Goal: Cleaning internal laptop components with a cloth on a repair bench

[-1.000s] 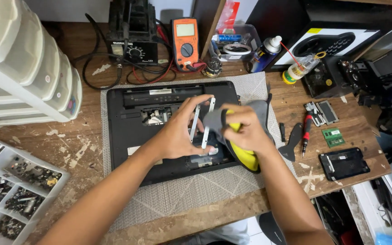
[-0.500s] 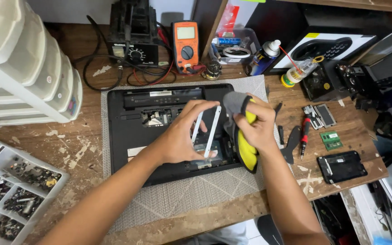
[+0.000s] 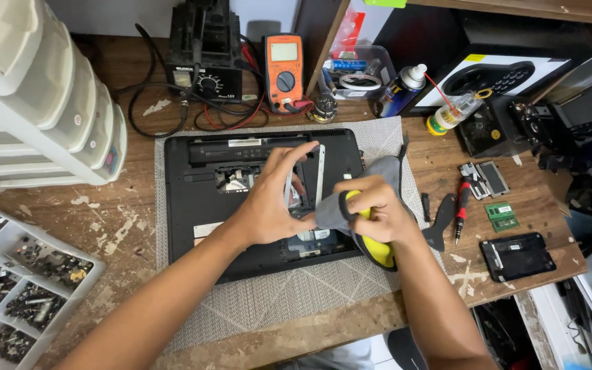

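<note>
Nearest, the parts tray point(image 3: 15, 288) fills the lower left corner. Mid-frame, left hand point(image 3: 275, 199) pinches a metal bracket point(image 3: 318, 171) over the opened laptop point(image 3: 200, 205); right hand point(image 3: 371, 209) clutches a grey cloth point(image 3: 385, 171). Beyond, meters crowd the desk's far edge.

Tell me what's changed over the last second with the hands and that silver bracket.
The left hand has tipped the silver metal bracket up on edge. The right hand with the yellow-and-grey tool slid slightly right. The open black laptop base and orange multimeter stayed put.
</note>
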